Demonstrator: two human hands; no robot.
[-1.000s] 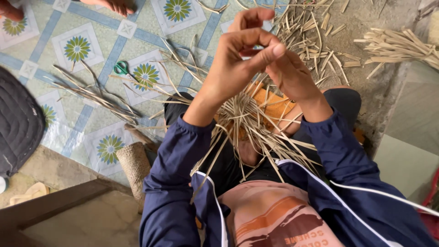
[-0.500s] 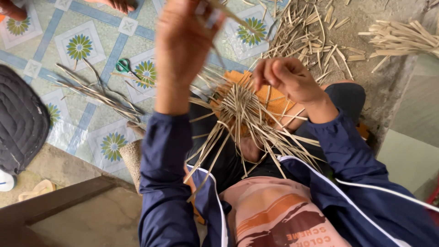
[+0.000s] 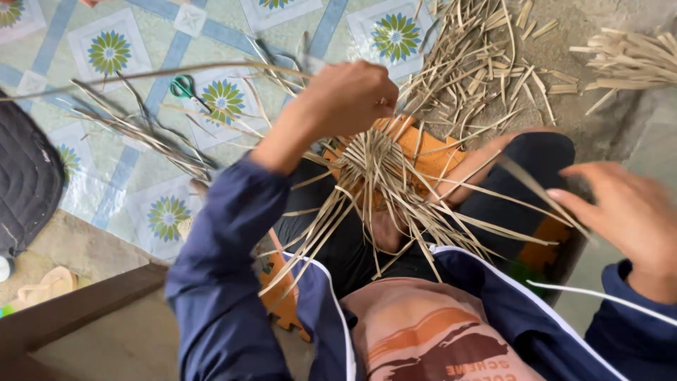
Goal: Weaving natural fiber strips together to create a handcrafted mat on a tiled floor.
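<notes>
pale tan strips (image 3: 395, 176), orange board (image 3: 437, 152), navy sleeves (image 3: 218, 282), green-handled scissors (image 3: 185, 87), mat (image 3: 92, 204) with blue bands and green-yellow flowers.

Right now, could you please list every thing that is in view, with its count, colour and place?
woven strip piece: one, pale straw, on the lap, loose strips fanning out
long strip: one, straw, running left from the left hand
orange board: one, under the woven piece
scissors: one pair, green handles, on the mat, upper left
patterned mat: one, white and blue with green flowers, on the floor
loose strips: many, straw, on the ground, top right
dark cushion: one, left edge
left hand: fingers closed on the long strip, above the woven piece
right hand: open, at the right, touching a strip end
</notes>
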